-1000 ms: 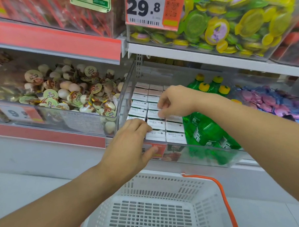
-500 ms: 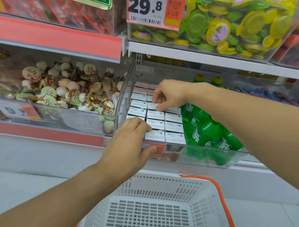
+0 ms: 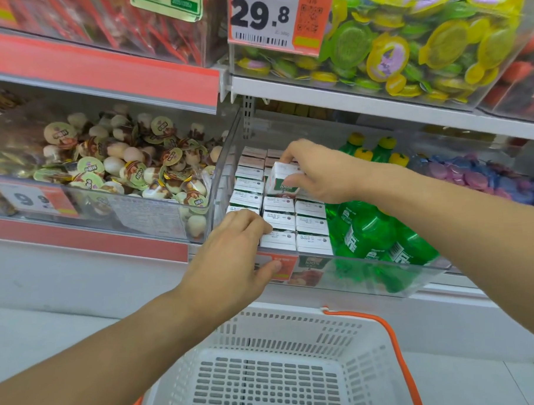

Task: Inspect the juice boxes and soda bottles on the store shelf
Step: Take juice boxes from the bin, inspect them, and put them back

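White-topped juice boxes (image 3: 310,224) stand packed in rows in a clear shelf bin (image 3: 370,282). Green soda bottles (image 3: 374,231) with yellow caps lie to their right in the same bin. My right hand (image 3: 322,172) grips one juice box (image 3: 281,178), raised partly out of the rows and tilted so its green and white side shows. My left hand (image 3: 234,259) holds the bin's front rim, fingers curled over the edge onto the front boxes, thumb on the orange price tag.
A white basket (image 3: 267,370) with orange handles sits below the bin. A bin of jelly cups (image 3: 111,169) lies to the left, pink and blue sweets (image 3: 472,175) to the right. The shelf above carries a 29.8 price label (image 3: 270,15) and green-yellow sweets.
My right hand has closed round one juice box and lifted it up out of the rows. The left hand has stayed on the bin's front rim.
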